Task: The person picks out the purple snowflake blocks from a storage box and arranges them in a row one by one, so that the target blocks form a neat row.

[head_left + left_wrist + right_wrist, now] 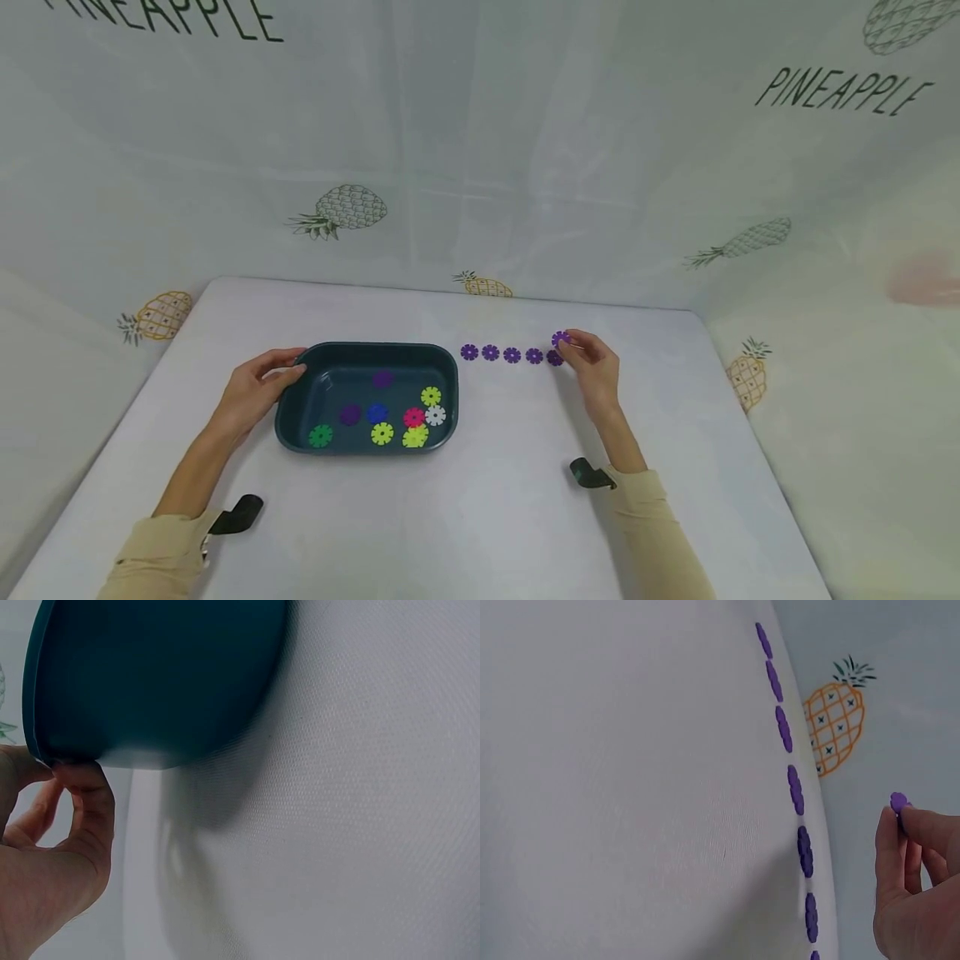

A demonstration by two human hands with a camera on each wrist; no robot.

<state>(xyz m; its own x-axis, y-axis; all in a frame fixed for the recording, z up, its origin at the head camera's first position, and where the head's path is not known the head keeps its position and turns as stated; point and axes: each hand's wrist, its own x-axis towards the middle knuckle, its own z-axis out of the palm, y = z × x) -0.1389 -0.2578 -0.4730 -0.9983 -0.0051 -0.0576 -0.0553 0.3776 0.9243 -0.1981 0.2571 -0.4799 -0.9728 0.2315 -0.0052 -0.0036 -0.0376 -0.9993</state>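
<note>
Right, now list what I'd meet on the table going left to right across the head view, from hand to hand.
Left hand on the rim → teal tray → green disc inside it → row of purple discs → right hand, pinching another purple disc.

A hand could pass over the near middle of the white table (450, 525), between the beige sleeves (157, 550). Left, the dark teal rectangular tray (360, 354) and left hand (255, 387) obstruct; farther right, the right hand (597, 375) blocks room above purple flower-shaped discs (512, 350). A pale pineapple-printed sheet (510, 150) rises beyond.
</note>
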